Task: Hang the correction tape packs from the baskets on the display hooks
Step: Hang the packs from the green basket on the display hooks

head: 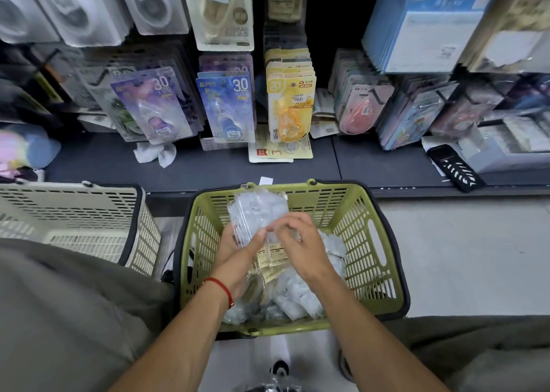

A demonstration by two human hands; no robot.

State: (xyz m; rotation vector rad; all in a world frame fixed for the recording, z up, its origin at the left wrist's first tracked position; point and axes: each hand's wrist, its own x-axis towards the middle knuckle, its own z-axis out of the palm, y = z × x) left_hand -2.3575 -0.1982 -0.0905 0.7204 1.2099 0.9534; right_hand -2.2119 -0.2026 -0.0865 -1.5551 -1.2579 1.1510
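Note:
A green basket [366, 237] stands on the floor in front of me, filled with several clear-wrapped correction tape packs [297, 296]. Over it I hold a stack of these packs [256, 210] upright. My left hand [238, 251], with a red cord at the wrist, grips the stack from the left and below. My right hand [297, 243] pinches it from the right side. Display hooks [285, 73] on the rack ahead carry hanging packs in purple, blue, yellow and pink.
A beige basket [74, 213] stands at the left of the green one. The dark lower shelf [208, 168] bears a crumpled white tissue [154, 153], a flat yellow pack [276, 152] and a black device [455, 168]. My knees flank the baskets.

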